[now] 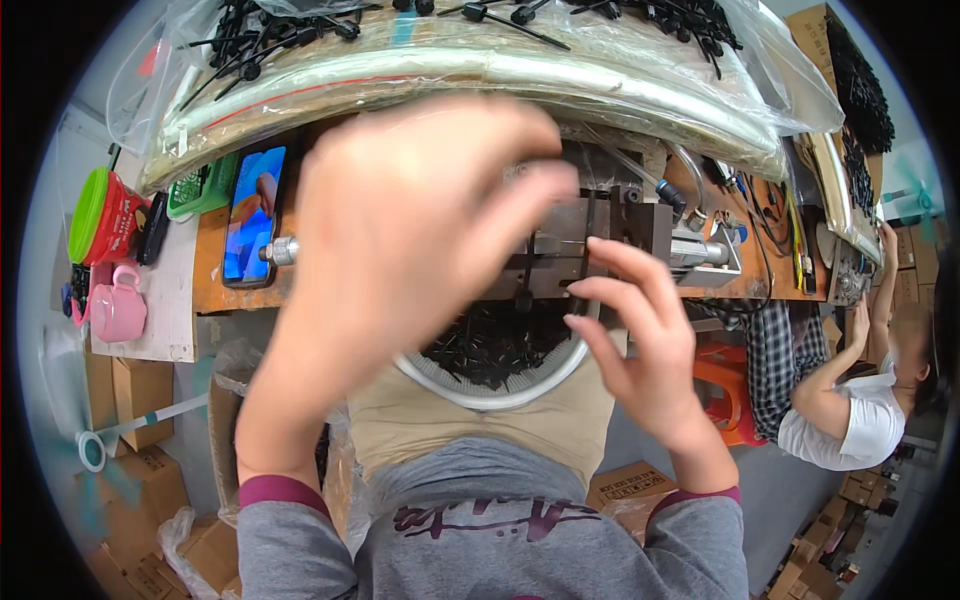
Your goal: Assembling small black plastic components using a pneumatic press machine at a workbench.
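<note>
My left hand (420,210) is smeared by motion and raised over the left side of the metal fixture (555,275). Its thumb and fingers point right, and whether they hold anything does not show. At the right side of the fixture, my right hand (645,335) has its thumb and fingertips closed around a thin black plastic strip (588,225), which stands lengthwise across the fixture. Another dark slim part (524,298) hangs at the fixture's front edge. In my lap, under the fixture, a white-rimmed basket (490,402) holds many small black pieces.
Black plastic parts with long stems (515,22) lie on a plastic-wrapped shelf above. A phone (254,215), a pink mug (118,305) and a red tub (105,215) are at left. Hoses and an air fitting (670,195) stand at right. Another person (850,410) sits farther right.
</note>
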The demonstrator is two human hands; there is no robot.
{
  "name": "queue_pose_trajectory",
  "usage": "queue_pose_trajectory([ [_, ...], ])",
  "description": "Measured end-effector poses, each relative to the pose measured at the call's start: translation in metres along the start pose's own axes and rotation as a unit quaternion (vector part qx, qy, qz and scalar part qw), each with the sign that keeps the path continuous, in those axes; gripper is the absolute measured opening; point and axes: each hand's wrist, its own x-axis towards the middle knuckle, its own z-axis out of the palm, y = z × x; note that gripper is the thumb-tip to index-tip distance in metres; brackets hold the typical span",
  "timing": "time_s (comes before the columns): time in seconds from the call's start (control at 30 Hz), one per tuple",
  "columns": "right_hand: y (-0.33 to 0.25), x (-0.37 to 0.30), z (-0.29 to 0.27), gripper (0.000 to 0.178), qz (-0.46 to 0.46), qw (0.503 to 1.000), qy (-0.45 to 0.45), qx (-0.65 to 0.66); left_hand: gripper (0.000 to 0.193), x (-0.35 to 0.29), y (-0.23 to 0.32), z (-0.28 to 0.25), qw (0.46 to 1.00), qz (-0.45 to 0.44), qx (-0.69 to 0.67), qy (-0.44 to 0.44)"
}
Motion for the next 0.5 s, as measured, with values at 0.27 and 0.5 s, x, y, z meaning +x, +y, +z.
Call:
queue_pose_trajectory([
  [0.27,-0.002,-0.003,0.041,0.031,-0.089,0.986,-0.034,-0.136,0.019,0.082,-0.093,0.022,0.997,0.031,0.072,0.007],
  [0.5,0.005,0.0,0.038,0.025,-0.091,0.986,-0.039,-0.136,0.016,0.095,-0.078,0.01,0.974,0.016,0.19,-0.121],
])
